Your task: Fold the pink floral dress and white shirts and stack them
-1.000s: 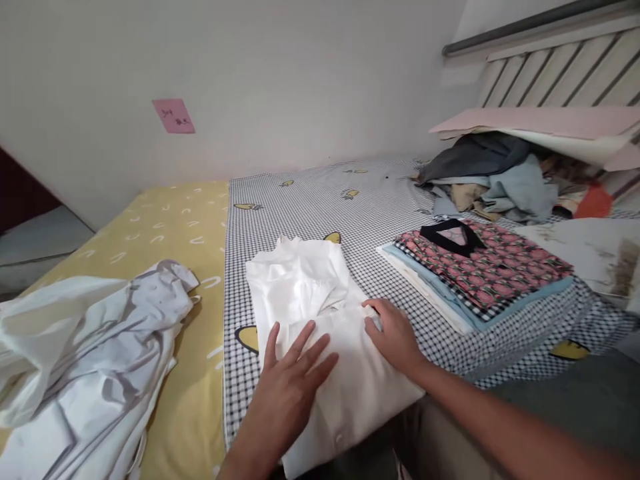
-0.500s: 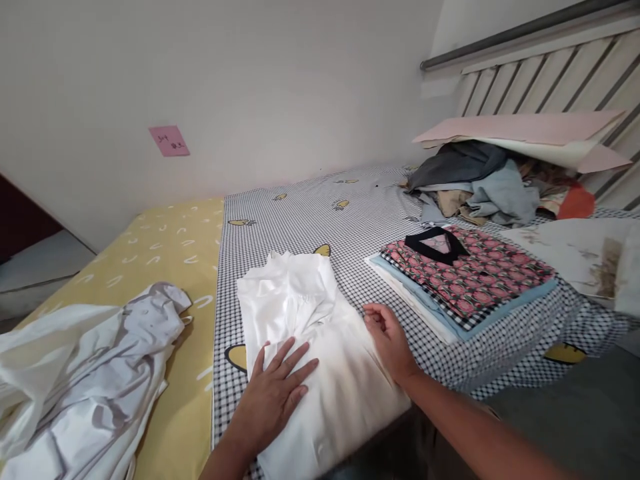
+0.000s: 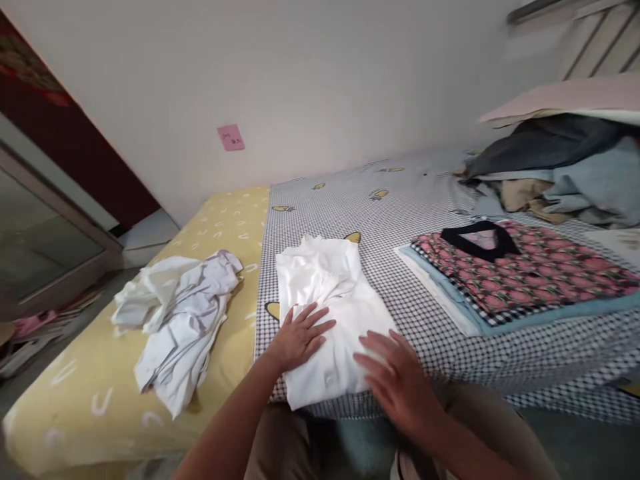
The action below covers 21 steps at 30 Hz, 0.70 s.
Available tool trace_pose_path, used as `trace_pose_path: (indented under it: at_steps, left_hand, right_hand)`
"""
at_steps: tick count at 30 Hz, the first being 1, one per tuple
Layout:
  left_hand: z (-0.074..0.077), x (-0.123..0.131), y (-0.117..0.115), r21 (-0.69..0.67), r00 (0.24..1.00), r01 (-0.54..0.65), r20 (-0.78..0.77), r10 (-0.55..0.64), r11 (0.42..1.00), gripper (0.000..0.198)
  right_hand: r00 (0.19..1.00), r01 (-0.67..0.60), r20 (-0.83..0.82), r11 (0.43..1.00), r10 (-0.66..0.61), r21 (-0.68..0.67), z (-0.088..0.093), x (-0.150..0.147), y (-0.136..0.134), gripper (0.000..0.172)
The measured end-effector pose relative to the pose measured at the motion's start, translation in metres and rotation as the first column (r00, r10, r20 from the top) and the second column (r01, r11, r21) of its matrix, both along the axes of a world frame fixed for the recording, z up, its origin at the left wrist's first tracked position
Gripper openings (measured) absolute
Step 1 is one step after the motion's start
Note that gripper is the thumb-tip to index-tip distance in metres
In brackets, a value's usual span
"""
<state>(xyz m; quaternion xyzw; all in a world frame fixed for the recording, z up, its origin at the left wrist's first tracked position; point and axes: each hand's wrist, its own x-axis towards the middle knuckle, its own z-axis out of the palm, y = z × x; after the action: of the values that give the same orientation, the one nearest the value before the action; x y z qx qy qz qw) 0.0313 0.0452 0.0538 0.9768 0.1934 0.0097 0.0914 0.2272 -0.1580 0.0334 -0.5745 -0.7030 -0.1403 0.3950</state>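
Observation:
A white garment (image 3: 345, 287), folded into a long rectangle with a ruffled far end, lies on the checked bedsheet (image 3: 320, 213). My left hand (image 3: 300, 337) rests flat on its left side with fingers spread. Over its near right edge is my right hand (image 3: 395, 377), fingers apart and slightly blurred; whether it touches the cloth I cannot tell. To the right sits a stack of folded clothes, topped by a pink-and-black patterned shirt (image 3: 540, 273) with a black collar.
Crumpled white clothes (image 3: 190, 320) lie on the yellow sheet (image 3: 235, 227) at left. A heap of dark and blue clothes (image 3: 565, 160) is at the back right, under a pink sheet of board (image 3: 575, 97). A pink note (image 3: 231, 137) hangs on the wall.
My right hand has come off the garment's right edge toward its near end, its fingers opening. My left hand stays flat on the cloth. The view has swung left.

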Motion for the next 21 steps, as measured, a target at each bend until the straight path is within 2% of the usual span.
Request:
trace_pose_path:
  at_steps: [2,4,7,9,11,14,17,19,21]
  left_hand:
    - [0.002,0.001,-0.001,-0.029,0.999,-0.015,-0.041,0.014,0.999,0.048]
    - [0.005,0.002,-0.002,-0.056,0.997,-0.038,-0.064,0.034,0.998,0.048]
    - [0.009,0.002,-0.003,-0.096,0.997,-0.067,-0.049,0.063,0.993,0.048]
    - [0.010,0.004,0.000,-0.134,0.996,-0.087,-0.023,0.084,0.987,0.048]
    - [0.013,0.007,0.003,-0.188,0.993,-0.116,-0.009,0.116,0.975,0.047]
    - [0.021,0.013,0.007,-0.317,0.982,-0.181,-0.001,0.190,0.931,0.048]
    - [0.037,0.012,0.002,-0.488,0.976,-0.177,0.022,0.215,0.855,0.053]
    - [0.049,0.005,-0.007,-0.599,0.981,-0.134,0.034,0.192,0.790,0.055]
    - [0.062,-0.004,-0.020,-0.687,0.987,-0.089,0.035,0.155,0.721,0.057]
  right_hand:
    - [0.986,-0.027,0.164,1.000,0.029,-0.011,-0.008,-0.024,-0.007,0.050]
    - [0.963,0.025,0.268,1.000,-0.023,-0.004,-0.020,-0.036,-0.003,0.051]
    - [0.925,0.079,0.369,0.995,-0.095,0.059,-0.034,-0.035,0.015,0.054]
    - [0.928,0.042,0.368,0.997,-0.063,0.065,-0.034,-0.027,0.028,0.050]
    - [0.958,0.027,0.288,1.000,-0.022,-0.013,-0.023,-0.020,0.039,0.045]
    - [0.996,0.036,0.092,0.959,-0.011,-0.281,0.009,-0.015,0.049,0.046]
    - [0.999,-0.027,-0.052,0.837,-0.002,-0.547,0.044,-0.015,0.046,0.044]
    - [0.994,-0.081,-0.105,0.760,0.017,-0.644,0.066,-0.014,0.035,0.039]
    - [0.978,-0.187,-0.200,0.696,0.064,-0.693,0.090,-0.010,0.024,0.033]
